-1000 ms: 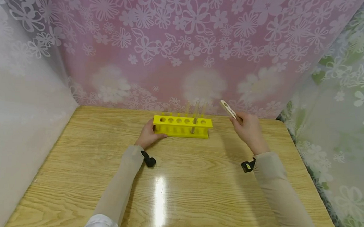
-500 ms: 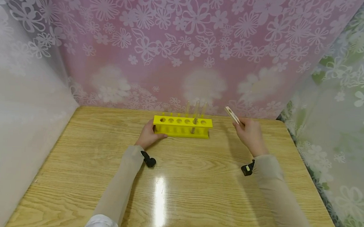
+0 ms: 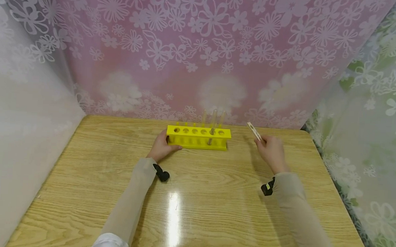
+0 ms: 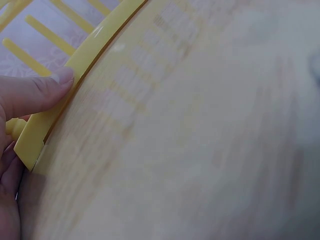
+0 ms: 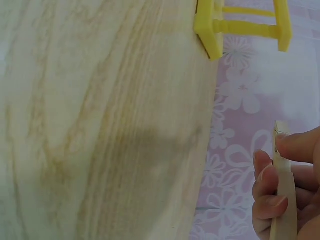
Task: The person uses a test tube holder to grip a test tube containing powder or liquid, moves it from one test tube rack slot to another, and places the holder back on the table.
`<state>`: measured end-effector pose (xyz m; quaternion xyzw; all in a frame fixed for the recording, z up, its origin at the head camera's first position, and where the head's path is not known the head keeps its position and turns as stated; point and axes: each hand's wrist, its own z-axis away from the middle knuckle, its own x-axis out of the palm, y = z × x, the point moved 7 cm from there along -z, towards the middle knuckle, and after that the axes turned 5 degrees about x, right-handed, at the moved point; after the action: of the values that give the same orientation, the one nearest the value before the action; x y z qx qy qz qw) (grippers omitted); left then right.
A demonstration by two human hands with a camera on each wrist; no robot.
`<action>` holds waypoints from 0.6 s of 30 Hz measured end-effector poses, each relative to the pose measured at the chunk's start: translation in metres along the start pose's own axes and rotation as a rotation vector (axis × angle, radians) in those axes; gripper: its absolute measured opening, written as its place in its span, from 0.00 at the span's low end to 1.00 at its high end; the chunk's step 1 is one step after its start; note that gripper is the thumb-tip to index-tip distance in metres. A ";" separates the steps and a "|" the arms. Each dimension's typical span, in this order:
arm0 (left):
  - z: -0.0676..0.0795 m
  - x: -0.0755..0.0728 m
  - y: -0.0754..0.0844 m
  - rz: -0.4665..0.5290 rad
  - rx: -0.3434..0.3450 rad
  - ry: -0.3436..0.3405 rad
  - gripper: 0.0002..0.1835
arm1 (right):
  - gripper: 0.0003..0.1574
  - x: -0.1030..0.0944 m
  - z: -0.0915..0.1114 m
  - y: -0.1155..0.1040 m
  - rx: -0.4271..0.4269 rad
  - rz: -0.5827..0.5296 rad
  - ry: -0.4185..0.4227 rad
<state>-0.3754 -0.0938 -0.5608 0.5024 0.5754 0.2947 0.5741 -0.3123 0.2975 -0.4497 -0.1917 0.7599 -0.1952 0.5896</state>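
Note:
At the back of the table, my left hand (image 3: 159,148) grips the left end of a yellow test tube rack (image 3: 196,146). In the left wrist view, the thumb (image 4: 42,95) presses on the rack's base strip (image 4: 82,62); the other fingers are mostly hidden. A clear test tube (image 3: 214,118) stands upright in a hole toward the rack's right. Two fainter tubes show at the rear pegs. Right of the rack and apart from it, my right hand (image 3: 273,153) holds a wooden test tube clamp (image 3: 254,131), raised and tilted. Its fingers curl round the clamp (image 5: 286,200) in the right wrist view.
The wood-grain table (image 3: 200,198) reaches back to a pink flowered curtain (image 3: 194,63). Pale sheeting (image 3: 24,103) hangs at the left and a green-and-white flowered cover (image 3: 382,140) at the right. Both wrists wear small black cameras.
My right hand has moved down, back toward me and slightly right, carrying the clamp farther from the rack. The left hand and the rack have stayed in place.

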 end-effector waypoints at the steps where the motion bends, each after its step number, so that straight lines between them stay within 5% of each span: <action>1: 0.000 0.000 0.000 0.002 0.000 -0.001 0.44 | 0.15 0.001 0.000 0.002 0.009 0.001 -0.001; 18: 0.001 0.000 0.002 -0.013 -0.002 0.001 0.44 | 0.15 0.021 0.019 0.034 0.198 -0.078 0.040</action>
<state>-0.3742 -0.0932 -0.5589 0.4977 0.5788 0.2919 0.5763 -0.3012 0.3146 -0.4893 -0.1578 0.7405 -0.2958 0.5824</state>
